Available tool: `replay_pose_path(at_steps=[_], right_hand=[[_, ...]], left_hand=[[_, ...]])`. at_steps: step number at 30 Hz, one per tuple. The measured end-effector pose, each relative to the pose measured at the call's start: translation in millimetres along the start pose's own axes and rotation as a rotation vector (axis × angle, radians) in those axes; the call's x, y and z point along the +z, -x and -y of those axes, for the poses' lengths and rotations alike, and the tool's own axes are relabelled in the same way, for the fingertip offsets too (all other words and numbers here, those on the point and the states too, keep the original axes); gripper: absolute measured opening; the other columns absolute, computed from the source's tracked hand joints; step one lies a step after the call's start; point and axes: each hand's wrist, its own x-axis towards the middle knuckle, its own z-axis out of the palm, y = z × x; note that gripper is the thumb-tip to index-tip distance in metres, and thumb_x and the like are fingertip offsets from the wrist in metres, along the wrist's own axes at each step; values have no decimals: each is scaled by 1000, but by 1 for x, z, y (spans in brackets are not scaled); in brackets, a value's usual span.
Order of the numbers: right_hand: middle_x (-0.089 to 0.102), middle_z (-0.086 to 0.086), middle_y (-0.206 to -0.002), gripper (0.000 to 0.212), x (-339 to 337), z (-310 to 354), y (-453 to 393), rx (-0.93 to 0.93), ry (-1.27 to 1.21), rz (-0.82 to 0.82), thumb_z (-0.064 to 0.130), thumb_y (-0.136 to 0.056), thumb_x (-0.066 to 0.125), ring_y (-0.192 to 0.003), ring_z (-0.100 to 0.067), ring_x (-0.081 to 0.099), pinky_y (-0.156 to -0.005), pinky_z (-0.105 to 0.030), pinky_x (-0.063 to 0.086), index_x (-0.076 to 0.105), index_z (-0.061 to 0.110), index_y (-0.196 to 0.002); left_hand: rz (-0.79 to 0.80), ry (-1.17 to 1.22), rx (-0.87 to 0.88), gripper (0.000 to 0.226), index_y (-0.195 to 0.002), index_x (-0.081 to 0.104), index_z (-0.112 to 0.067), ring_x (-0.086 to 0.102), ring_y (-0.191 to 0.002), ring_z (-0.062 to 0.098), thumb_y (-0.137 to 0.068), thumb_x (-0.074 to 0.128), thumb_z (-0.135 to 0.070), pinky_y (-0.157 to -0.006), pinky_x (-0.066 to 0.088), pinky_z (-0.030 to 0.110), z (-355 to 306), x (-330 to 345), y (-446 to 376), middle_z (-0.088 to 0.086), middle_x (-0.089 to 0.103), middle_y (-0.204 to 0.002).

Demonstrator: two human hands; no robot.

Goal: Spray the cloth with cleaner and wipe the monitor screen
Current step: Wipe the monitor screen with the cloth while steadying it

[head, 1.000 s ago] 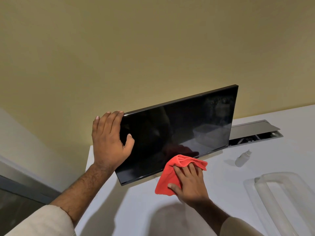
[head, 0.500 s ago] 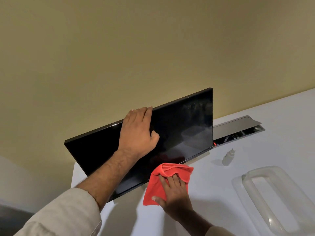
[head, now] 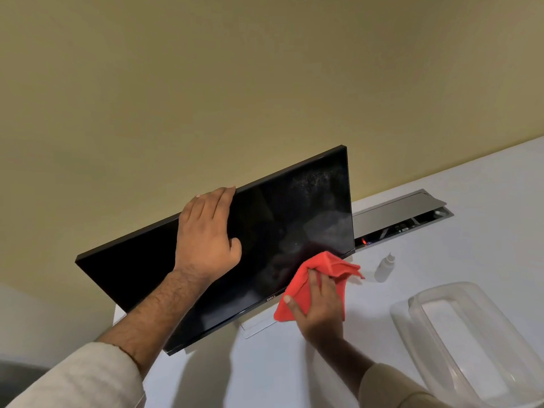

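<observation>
A black monitor (head: 294,219) stands on the white desk (head: 471,231), its dark screen showing smears and speckles near the upper right. My left hand (head: 206,237) lies flat on the screen by the top edge, fingers straight and reaching over the rim. My right hand (head: 319,304) holds a red cloth (head: 323,266) against the screen's lower right corner, thumb curled around the cloth's left edge. A small white spray bottle (head: 385,267) stands upright on the desk just right of the monitor.
A clear plastic container (head: 459,343) sits at the right front of the desk. Behind the monitor an open grey cable hatch (head: 403,213) is set into the desktop. A yellowish wall (head: 265,83) rises behind.
My left hand moved from the monitor's left edge to the middle of the top edge. The red cloth and my right hand rose off the desk to the screen's lower right.
</observation>
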Motion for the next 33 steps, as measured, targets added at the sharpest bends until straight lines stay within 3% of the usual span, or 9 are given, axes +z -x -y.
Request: replay_pose_path(at_steps=[2, 5, 12, 16, 20, 24, 29, 33], right_hand=[[64, -13, -114, 72, 9, 17, 25, -118, -6, 103, 63, -80, 64, -102, -39, 59, -84, -46, 49, 59, 12, -130], [64, -3, -110, 69, 19, 38, 50, -310, 123, 285, 78, -81, 48, -103, -30, 58, -87, -42, 42, 58, 27, -127], [62, 1, -125, 67, 5, 18, 25, -374, 181, 272, 75, -86, 44, -111, -27, 56, -92, -46, 47, 54, 31, -134], [63, 0, -119, 57, -8, -3, -8, -493, 211, 223, 70, -88, 48, -107, -31, 57, -89, -49, 44, 61, 29, -125], [65, -7, -112, 55, -28, -35, -31, -467, 309, 179, 67, -85, 55, -103, -36, 59, -86, -50, 45, 67, 26, -119], [63, -8, -117, 56, -45, -56, -48, -335, 410, 201, 67, -87, 47, -108, -34, 55, -91, -49, 42, 66, 26, -120], [62, -10, -118, 63, -49, -61, -44, -196, 377, 184, 69, -87, 46, -109, -35, 53, -94, -49, 37, 67, 21, -121], [63, -7, -107, 59, -40, -28, -25, -276, 283, 211, 71, -85, 49, -98, -32, 55, -86, -44, 38, 68, 24, -117]], left_hand=[[1, 6, -12, 88, -146, 41, -12, 48, -126, 25, -61, 56, -28, -115, 30, 44, -1, 0, -1, 7, 54, -140], [4, 1, -20, 88, -146, 41, -13, 48, -126, 25, -61, 56, -28, -115, 31, 45, -3, 0, 1, 7, 54, -140], [-6, -11, -32, 88, -146, 41, -13, 47, -125, 25, -60, 55, -29, -115, 31, 44, -3, 0, 2, 7, 54, -139], [-4, 2, -36, 87, -145, 42, -13, 48, -125, 25, -60, 56, -28, -114, 32, 45, -4, -1, 1, 8, 55, -138], [30, 6, -15, 86, -146, 41, -14, 50, -125, 26, -62, 51, -31, -112, 36, 47, 0, -5, 1, 8, 55, -139], [27, 15, -35, 86, -145, 43, -13, 51, -125, 27, -61, 53, -30, -112, 35, 46, -4, -5, 1, 8, 55, -139], [47, 8, -42, 87, -146, 42, -14, 50, -126, 26, -61, 55, -30, -113, 32, 44, -3, -5, 0, 7, 54, -140], [35, 6, -52, 86, -145, 43, -13, 50, -125, 26, -61, 56, -29, -113, 32, 44, -5, -4, -2, 7, 55, -138]])
